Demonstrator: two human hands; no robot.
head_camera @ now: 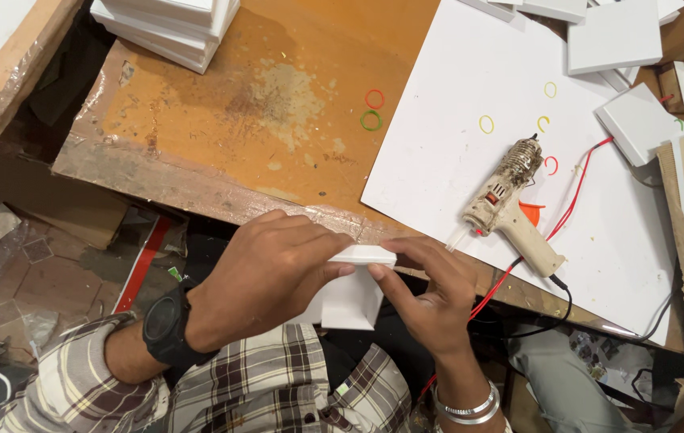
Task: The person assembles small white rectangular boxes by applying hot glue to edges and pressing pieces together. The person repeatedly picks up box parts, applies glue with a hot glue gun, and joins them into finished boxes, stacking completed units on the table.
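Observation:
Both my hands hold a small white foam-board piece (355,295) in front of the table's near edge. My left hand (266,273), with a black watch on its wrist, grips its top-left side, fingers curled over the upper edge. My right hand (430,293), with silver bangles on the wrist, pinches its right edge between thumb and fingers. A worn cream glue gun (508,204) with an orange trigger lies on a white sheet (454,136) just to the right, its nozzle pointing toward my right hand.
Red and black wires (574,192) run from the glue gun. Coloured rubber bands (373,109) lie on the orange tabletop (221,120) and the sheet. Stacks of white boards (167,24) sit far left; more white pieces (614,36) lie far right.

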